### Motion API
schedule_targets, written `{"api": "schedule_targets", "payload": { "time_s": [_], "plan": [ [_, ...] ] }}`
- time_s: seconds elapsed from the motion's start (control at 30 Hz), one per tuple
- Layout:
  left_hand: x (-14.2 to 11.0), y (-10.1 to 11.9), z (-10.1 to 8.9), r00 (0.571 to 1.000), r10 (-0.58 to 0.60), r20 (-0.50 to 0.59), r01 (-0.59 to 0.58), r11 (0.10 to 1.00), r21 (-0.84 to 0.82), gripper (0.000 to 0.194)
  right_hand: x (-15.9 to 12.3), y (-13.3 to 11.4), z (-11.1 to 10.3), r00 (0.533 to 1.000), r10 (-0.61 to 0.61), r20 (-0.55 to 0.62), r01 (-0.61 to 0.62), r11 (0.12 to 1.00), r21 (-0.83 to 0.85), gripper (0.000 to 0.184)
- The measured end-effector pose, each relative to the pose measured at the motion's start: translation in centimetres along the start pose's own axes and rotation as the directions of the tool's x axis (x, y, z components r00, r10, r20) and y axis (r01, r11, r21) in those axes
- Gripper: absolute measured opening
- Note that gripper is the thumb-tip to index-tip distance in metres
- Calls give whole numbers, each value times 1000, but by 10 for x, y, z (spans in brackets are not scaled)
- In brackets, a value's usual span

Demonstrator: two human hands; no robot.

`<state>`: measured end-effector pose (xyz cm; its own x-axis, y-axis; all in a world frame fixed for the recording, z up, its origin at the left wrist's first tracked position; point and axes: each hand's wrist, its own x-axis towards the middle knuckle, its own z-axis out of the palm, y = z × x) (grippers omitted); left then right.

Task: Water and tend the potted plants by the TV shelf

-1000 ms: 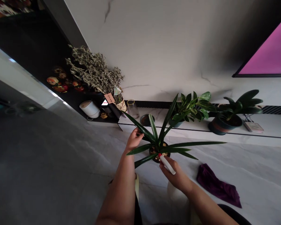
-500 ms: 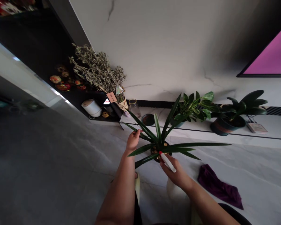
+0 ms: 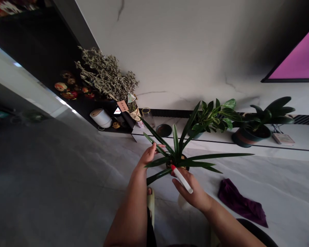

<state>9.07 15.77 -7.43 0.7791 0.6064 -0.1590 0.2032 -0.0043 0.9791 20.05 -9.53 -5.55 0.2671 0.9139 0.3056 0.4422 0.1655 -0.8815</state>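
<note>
The long-leaved plant (image 3: 175,139) stands out from the front edge of the low cabinet (image 3: 208,148), right of its near left corner. The left hand (image 3: 148,156) is part open, a leaf (image 3: 148,138) between thumb and fingers; whether it touches is hard to tell. The right hand (image 3: 197,195) is closed round a spray bottle (image 3: 183,181), nearer the pot (image 3: 187,168), its head slanting toward the plant's base, red nozzle foremost.
</note>
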Motion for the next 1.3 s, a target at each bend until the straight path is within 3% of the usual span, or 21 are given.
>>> {"api": "schedule_targets", "payload": {
  "time_s": [0.2, 0.4, 0.6, 1.07, 1.3],
  "plan": [
    [-8, 9, 4, 998, 24, 55, -25, 1000, 16, 96, -1, -4, -1, 998, -40, -40, 40, 999, -5, 15],
    [-5, 5, 2, 996, 23, 90, -25, 999, 20, 101, -1, -6, -6, 998, -28, -56, 27, 999, -26, 13],
    [-4, 5, -1, 995, 32, 94, -38, 997, 61, 104, -5, 0, -13, 999, 48, 23, -46, 997, -64, 16],
    [-4, 9, 0, 999, -6, 43, 5, 1000, 29, 97, -15, 26, -13, 993, 102, -54, -109, 982, -156, 23],
    [-2, 3, -1, 999, -16, 35, 16, 1000, -7, 95, -18, 35, -14, 973, 229, -33, -230, 948, -219, 29]
  ]
}}
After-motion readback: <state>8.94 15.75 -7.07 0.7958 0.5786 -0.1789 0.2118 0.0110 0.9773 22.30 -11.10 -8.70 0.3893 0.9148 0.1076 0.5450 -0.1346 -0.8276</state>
